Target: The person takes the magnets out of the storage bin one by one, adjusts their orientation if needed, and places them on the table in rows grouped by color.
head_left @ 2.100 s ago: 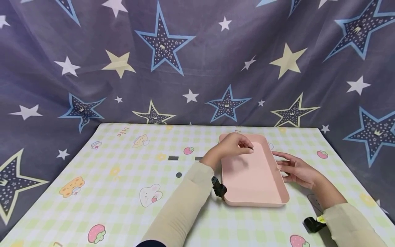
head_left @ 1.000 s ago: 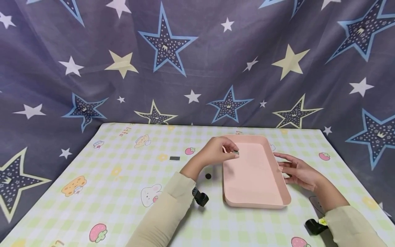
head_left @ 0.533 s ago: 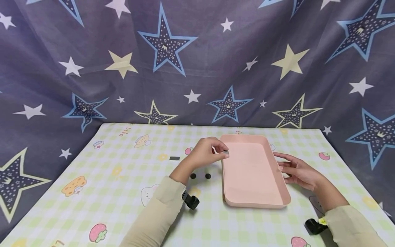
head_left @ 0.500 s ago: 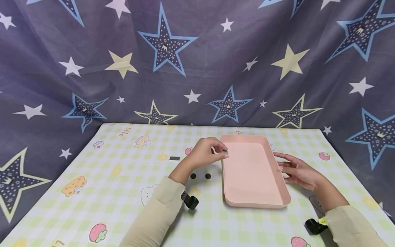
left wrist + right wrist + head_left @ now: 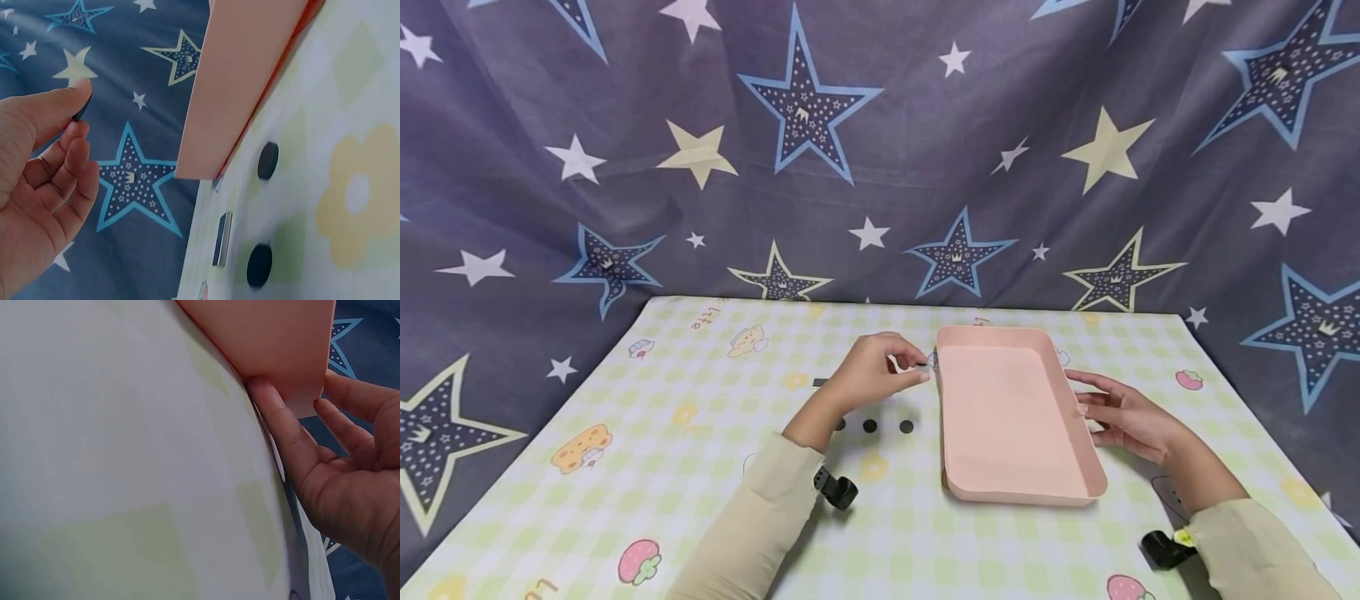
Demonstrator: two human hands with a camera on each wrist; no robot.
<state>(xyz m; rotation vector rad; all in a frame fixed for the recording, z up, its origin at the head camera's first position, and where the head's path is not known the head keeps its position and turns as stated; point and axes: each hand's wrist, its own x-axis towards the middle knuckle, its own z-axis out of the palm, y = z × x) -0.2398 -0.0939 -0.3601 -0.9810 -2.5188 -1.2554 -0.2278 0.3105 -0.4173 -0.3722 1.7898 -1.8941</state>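
Observation:
In the head view my left hand [image 5: 874, 367] hovers just left of the pink tray [image 5: 1015, 408], pinching a small flat dark piece [image 5: 922, 367] between thumb and fingertips. The left wrist view shows only the thin edge of that piece [image 5: 81, 110]; its full shape is hidden. My right hand [image 5: 1127, 421] rests straight fingers against the tray's right outer wall. In the right wrist view its thumb lies low on that wall and two fingertips meet the rim. Below the left hand, black discs [image 5: 906, 427] lie in a row on the cloth.
A dark rectangular block [image 5: 818, 382] is half covered by the left hand. In the left wrist view a silver-edged block [image 5: 222, 239] lies near a black disc [image 5: 268, 160]. A checked cloth [image 5: 685, 517] covers the table; a starred curtain [image 5: 880, 150] hangs behind.
My left hand has moved left from over the tray to beside it, still pinching the dark piece. Discs by its wrist are uncovered and the left block is partly hidden. The right hand keeps its place.

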